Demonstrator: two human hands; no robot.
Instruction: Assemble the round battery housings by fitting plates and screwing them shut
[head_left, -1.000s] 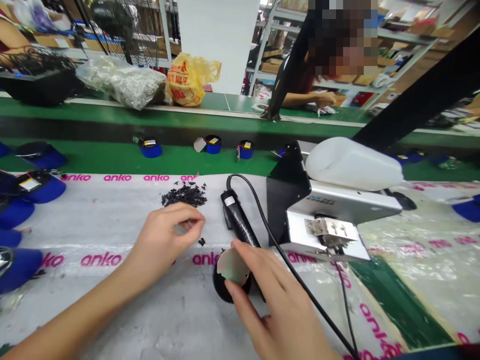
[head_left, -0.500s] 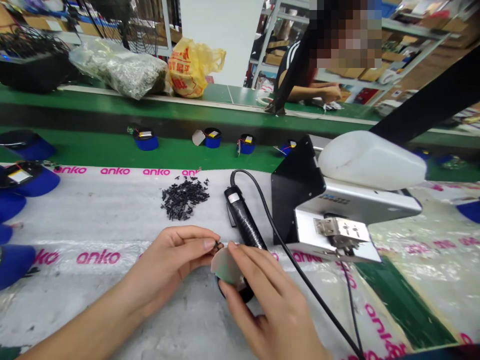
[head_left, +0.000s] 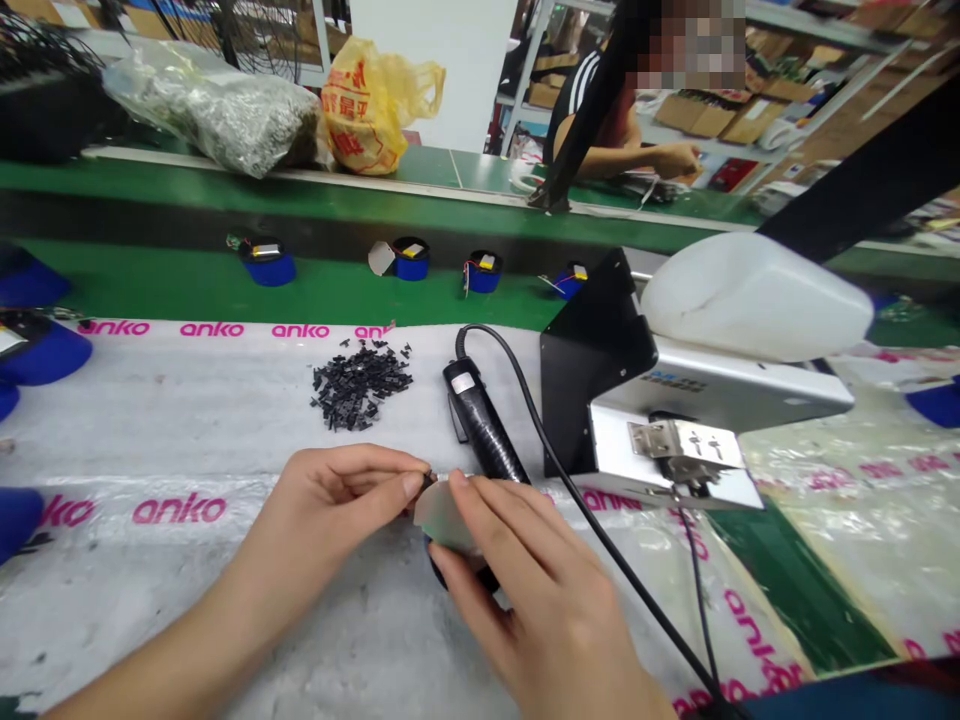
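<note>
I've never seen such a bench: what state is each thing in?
Left grip: pinching a small black piece
Right grip: holding a pale disc
Black bits: loose, heaped
Black tool: lying down, corded
White container: resting on the machine
Blue cups, back row: contents showing
Yellow bag: bulging
Clear bag: filled

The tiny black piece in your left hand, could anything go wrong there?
The tiny black piece might slip: the left hand pinches it with just fingertips. The right hand holds the pale plate between thumb and fingers, so it might tilt. The black cord beside that hand could snag it.
</note>
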